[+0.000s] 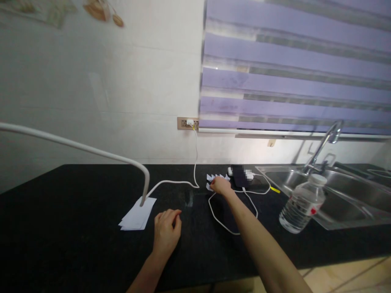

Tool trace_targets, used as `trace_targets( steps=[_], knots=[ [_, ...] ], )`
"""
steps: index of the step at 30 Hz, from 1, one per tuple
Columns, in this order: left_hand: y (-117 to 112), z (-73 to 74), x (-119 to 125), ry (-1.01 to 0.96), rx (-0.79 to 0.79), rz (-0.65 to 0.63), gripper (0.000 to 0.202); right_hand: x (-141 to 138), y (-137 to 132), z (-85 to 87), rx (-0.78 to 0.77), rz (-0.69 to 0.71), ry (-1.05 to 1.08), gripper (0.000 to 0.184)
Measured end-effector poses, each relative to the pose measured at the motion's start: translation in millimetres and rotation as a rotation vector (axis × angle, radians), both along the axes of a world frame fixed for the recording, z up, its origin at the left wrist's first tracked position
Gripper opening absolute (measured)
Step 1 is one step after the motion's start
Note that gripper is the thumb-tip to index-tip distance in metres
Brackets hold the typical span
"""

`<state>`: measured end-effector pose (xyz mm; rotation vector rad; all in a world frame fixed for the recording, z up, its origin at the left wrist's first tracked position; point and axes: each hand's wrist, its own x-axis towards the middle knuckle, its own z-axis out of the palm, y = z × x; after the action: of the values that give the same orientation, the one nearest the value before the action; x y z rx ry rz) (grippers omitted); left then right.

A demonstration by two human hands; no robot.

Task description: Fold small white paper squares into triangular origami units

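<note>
My right hand (221, 186) reaches forward over the black counter, its fingers pinched together at a small folded white paper piece (208, 186). Just behind it, several more small folded paper pieces (218, 177) stand in a row, partly hidden by the hand. My left hand (167, 228) rests on the counter nearer to me. Its fingers are loosely bent, with a gap at the thumb and nothing seen in it. To its left lies a small stack of white paper sheets (137, 215), touched by no hand.
A thick white bent rod (100, 152) comes down onto the paper stack. A white cable (174, 182) runs to the wall socket (183, 123). Beyond my right hand lie a dark phone-like device (240, 178) and looped cable. A water bottle (301, 207) stands by the steel sink (330, 223).
</note>
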<state>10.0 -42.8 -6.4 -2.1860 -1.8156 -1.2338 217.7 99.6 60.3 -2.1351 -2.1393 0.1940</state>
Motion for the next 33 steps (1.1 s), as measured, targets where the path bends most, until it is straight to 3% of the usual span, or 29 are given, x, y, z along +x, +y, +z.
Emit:
trace_targets(
  steps=[10,22,33],
  knots=[
    [-1.8,0.1,-0.7,0.011,0.011,-0.007,0.02,2.1,22.1,-3.4,0.006,-0.165,-0.01,0.033],
    [-3.1,1.2,0.0,0.019,-0.015,-0.019,0.022,-1.4,25.1,-10.0,-0.002,-0.183,-0.006,0.032],
    [-3.6,2.5,0.2,0.024,-0.037,-0.027,0.021,14.4,36.2,0.8,-0.008,-0.164,0.006,0.031]
  ],
)
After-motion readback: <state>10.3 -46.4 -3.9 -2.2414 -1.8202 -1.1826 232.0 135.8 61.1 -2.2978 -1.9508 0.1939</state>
